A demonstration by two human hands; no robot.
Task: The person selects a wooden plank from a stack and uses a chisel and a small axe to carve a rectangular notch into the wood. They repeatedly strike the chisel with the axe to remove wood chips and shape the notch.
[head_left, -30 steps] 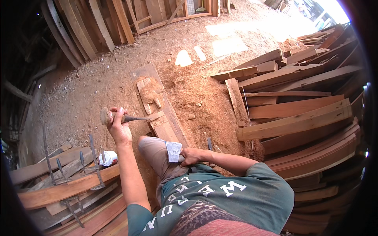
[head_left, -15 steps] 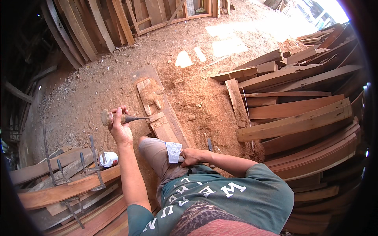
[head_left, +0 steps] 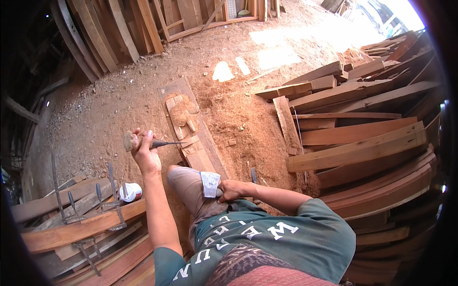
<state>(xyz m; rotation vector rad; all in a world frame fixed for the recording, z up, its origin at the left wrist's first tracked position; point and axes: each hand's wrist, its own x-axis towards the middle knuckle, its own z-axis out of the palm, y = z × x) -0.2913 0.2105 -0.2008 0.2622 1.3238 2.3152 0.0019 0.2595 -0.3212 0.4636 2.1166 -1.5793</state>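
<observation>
In my left hand [head_left: 147,155] is a chisel [head_left: 164,143], gripped by its handle, whose pale end sticks out past my fingers. Its narrow dark blade points right, with the tip over a notched piece of wood [head_left: 193,148]; whether they touch I cannot tell. That piece lies on a long plank [head_left: 206,139] on the ground, my leg beside its near end. My right hand [head_left: 232,189] is closed round the short visible handle of a mallet [head_left: 210,184] with a pale, flared head. The mallet rests at my thigh.
Sawdust heaps on another wood piece [head_left: 175,102] farther along the plank. Curved boards [head_left: 362,148] are stacked at the right. Boards with metal clamps [head_left: 117,209] and a white tub [head_left: 130,192] stand at the left. A dark-handled tool [head_left: 254,175] lies on the sawdust-covered ground.
The fingers and thumb of my left hand have shifted slightly on the chisel handle. My right hand and the mallet have stayed in place.
</observation>
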